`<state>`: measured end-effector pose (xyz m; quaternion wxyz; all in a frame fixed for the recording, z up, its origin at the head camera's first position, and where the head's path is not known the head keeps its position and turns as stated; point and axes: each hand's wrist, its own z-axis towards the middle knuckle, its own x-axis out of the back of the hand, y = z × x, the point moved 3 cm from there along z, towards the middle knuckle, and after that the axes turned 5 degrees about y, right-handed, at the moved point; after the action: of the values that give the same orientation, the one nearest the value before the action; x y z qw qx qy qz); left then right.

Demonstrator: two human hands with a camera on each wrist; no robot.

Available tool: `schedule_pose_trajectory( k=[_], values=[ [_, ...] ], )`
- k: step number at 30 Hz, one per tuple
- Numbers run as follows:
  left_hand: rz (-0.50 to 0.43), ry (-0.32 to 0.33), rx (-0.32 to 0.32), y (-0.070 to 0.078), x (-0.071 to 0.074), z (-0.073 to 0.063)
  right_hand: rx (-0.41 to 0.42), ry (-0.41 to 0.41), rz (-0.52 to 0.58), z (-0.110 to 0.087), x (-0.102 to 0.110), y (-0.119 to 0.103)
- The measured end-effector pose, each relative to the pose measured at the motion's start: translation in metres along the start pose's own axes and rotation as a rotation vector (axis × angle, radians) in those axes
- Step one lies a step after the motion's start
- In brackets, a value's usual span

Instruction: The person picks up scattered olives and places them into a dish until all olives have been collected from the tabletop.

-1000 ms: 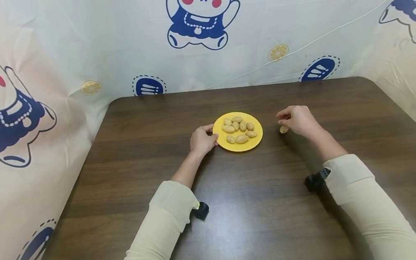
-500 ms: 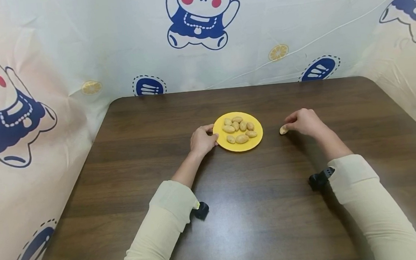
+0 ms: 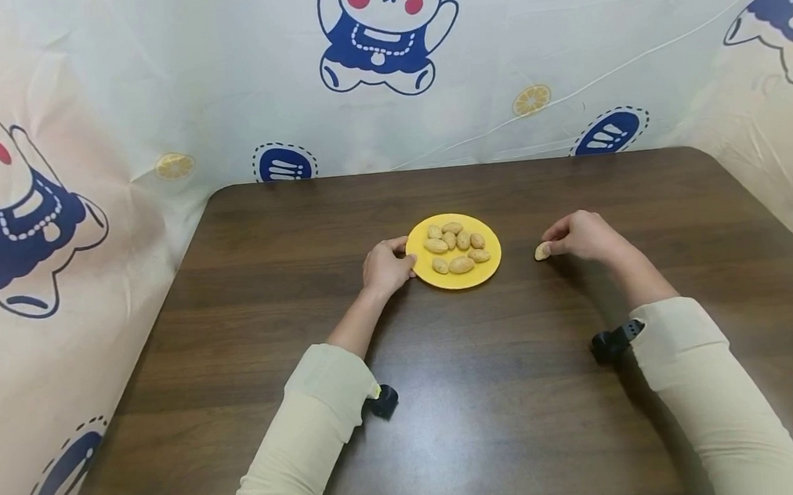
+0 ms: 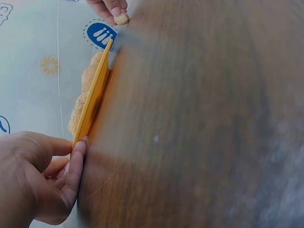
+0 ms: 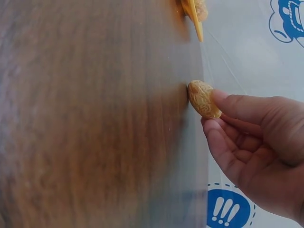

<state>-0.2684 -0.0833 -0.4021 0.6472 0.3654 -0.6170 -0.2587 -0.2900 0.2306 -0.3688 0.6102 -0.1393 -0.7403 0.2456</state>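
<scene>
My left hand [image 3: 384, 268] holds the left rim of a round yellow plate [image 3: 480, 274], thumb on top and fingers below, as the left wrist view also shows. Several wrinkled tan ovals [image 3: 461, 265], like nuts in the shell, lie spread on the plate. To the right of it, my right hand [image 3: 583, 235] pinches a similar wrinkled tan nut [image 5: 202, 99] between thumb and fingertips. That nut is low at the tabletop, a short way off the plate's right edge, its lower end right at the wood.
Both hands work over a dark brown wooden table [image 3: 483, 428]. A pale printed cloth [image 3: 226, 81] hangs behind it and along the sides. Each wrist carries a small black camera, the left camera [image 3: 384, 402] and the right camera [image 3: 610, 344].
My right hand has shifted slightly right and toward me; its fingers, earlier above the nut on the table, now pinch it. The left hand and the plate have stayed put.
</scene>
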Motion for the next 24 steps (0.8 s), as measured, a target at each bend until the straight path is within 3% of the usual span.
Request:
schedule_pose_trajectory(
  k=[17, 24],
  values=[
    [0.002, -0.001, -0.001, 0.0010, 0.0017, -0.0017, -0.001, -0.011, 0.009, -0.0028, -0.0001, -0.0010],
    [0.009, 0.000, -0.005, 0.0011, 0.0012, -0.0013, 0.042, 0.051, 0.009, -0.0022, -0.0005, -0.0019]
  ],
)
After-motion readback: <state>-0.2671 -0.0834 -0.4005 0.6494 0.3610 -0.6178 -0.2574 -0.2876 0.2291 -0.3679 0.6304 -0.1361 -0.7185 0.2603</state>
